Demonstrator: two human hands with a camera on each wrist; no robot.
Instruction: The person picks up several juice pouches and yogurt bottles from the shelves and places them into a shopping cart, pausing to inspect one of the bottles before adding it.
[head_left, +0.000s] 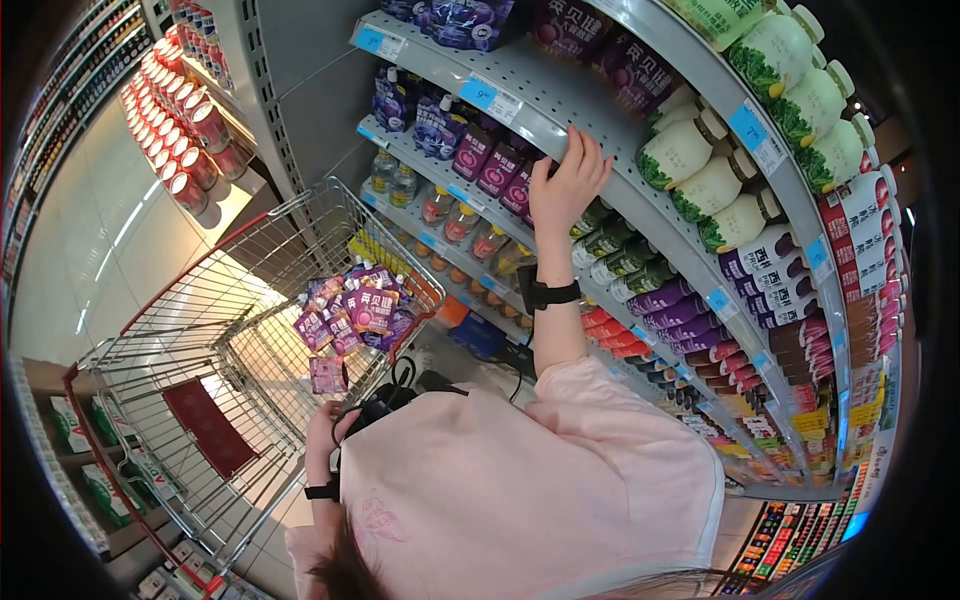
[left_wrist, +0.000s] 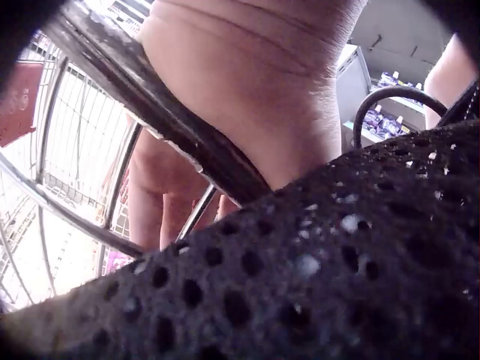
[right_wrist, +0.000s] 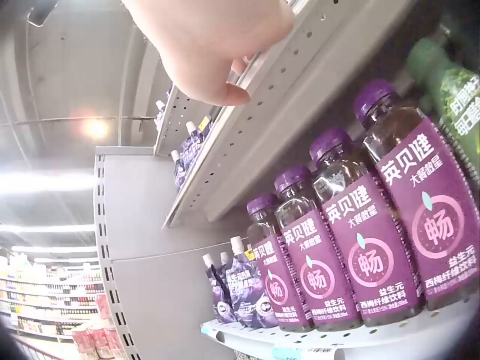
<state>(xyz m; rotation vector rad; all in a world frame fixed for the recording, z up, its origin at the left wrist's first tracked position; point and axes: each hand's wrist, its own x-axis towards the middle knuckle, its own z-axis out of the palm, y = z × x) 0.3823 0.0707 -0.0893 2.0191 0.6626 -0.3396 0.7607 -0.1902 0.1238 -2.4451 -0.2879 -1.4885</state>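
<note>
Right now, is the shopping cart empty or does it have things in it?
Not empty: the head view shows purple pouches piled inside the shopping cart.

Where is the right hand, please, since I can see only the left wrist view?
Observer: The head view shows the right hand touching the front edge of a shelf.
Operator: Thank you; could you tell me what lies in the cart?
Observer: The head view shows a pile of purple and pink packs in it.
Operator: And would you say what stands on the level just below that hand?
Observer: The right wrist view shows a row of bottles there, with purple caps and purple labels.
</note>
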